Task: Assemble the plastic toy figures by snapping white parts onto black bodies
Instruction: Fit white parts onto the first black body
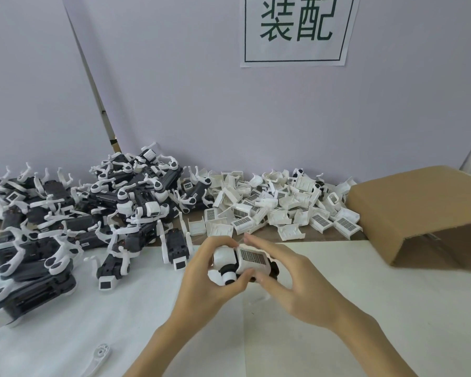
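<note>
Fingers of your left hand (201, 270) and right hand (288, 278) clamp the small black-and-white plastic toy figure (242, 265); light, stiff, probably brittle at its clips, so hold its body.

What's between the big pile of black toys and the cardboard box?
In the head view, a heap of loose white parts lies between the black toy pile and the cardboard box.

Toy figures (136, 202): glossy black-and-white plastic. White parts (280, 208): smooth plastic. Box (419, 202): matt brown cardboard. Sign (297, 31): paper.
</note>
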Motion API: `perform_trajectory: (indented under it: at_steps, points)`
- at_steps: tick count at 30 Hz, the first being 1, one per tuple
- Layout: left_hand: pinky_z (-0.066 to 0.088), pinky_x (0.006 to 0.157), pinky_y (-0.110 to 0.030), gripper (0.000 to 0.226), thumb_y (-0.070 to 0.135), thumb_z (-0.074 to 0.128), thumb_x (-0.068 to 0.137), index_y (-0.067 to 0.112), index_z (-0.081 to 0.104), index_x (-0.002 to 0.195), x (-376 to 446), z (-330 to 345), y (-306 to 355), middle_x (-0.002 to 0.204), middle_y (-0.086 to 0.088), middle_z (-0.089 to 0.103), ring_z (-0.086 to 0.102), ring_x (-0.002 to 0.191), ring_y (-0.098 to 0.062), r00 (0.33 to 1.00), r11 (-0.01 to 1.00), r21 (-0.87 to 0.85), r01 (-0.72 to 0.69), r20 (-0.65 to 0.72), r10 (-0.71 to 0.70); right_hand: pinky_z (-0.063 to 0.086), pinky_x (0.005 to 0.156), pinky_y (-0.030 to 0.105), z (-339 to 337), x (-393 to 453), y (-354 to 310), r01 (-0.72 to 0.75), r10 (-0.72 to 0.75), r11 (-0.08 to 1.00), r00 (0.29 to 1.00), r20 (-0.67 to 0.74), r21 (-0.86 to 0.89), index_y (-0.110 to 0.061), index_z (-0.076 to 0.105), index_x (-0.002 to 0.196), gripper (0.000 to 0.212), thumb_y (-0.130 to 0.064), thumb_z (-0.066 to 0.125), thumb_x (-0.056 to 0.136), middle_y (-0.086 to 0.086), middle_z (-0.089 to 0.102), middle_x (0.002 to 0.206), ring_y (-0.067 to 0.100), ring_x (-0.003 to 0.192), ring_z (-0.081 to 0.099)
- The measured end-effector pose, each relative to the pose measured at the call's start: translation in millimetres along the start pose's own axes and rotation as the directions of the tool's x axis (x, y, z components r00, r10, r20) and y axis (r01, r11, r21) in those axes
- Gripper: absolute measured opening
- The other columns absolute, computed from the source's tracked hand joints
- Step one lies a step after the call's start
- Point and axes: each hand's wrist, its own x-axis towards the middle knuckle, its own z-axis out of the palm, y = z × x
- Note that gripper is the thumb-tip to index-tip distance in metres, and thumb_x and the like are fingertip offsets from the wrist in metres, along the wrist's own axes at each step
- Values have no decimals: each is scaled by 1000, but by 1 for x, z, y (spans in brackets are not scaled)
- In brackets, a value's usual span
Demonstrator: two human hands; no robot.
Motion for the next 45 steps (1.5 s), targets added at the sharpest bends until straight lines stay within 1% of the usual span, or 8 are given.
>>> perform_trajectory:
  at_steps: [3,7,22,28,33,36,41,45]
  points:
    - [56,85,-40,44,43,84,79,39,61,117,3,-3,-3,111,7,69,68,100,-25,999,1000,24,8,-42,-6,41,110,22,6,2,-5,130,-140,989,978,-155,-75,-32,66,136,37,-23,68,101,-22,62,138,5,135,54]
    - [48,85,-15,45,40,83,79,45,57,116,3,-6,-7,111,14,65,65,106,-15,994,984,150,-99,-26,104,56,96,37,21,3,-4,192,-226,972,926,-303,-135,-17,79,110,17,-16,77,93,-15,70,125,9,119,66]
    - [53,89,-22,44,41,81,89,22,60,123,5,-9,-7,121,11,58,62,110,-10,934,900,259,-350,20,357,46,103,32,19,5,-8,116,-127,990,977,-170,-75,-22,58,98,15,-8,59,103,-11,55,125,19,125,54]
    - [47,94,-14,49,39,85,85,27,59,124,3,-10,-5,122,18,58,64,113,-13,947,934,185,-304,-50,318,38,112,31,11,7,0,-73,116,960,983,-145,272,-26,55,129,25,-34,56,105,-15,61,135,7,136,51]
    - [49,94,-17,52,39,88,84,31,58,126,2,-8,0,128,18,57,64,115,-14,929,919,140,-369,37,368,57,93,39,1,6,4,-301,266,666,951,160,683,-20,65,130,43,-50,60,99,13,68,127,26,117,68]
    - [50,93,-18,49,47,83,89,31,57,128,0,-7,0,131,21,54,61,118,-9,917,899,181,-398,103,385,57,84,35,-1,4,8,-308,268,619,948,174,722,-13,67,126,45,-43,75,93,20,63,122,27,104,69]
    - [41,113,-40,54,56,78,89,33,56,133,2,-6,2,150,22,48,48,143,-14,939,895,286,-343,73,337,56,77,31,3,7,5,-172,283,733,957,-65,658,-20,71,116,33,-36,79,89,6,70,114,24,96,72]
    - [35,117,-31,68,68,68,82,48,42,141,-5,5,8,147,19,39,39,145,-12,992,989,132,70,-109,-55,54,70,22,11,8,-2,-53,244,854,919,-309,517,-24,71,113,32,-23,83,84,-7,64,115,9,79,65]
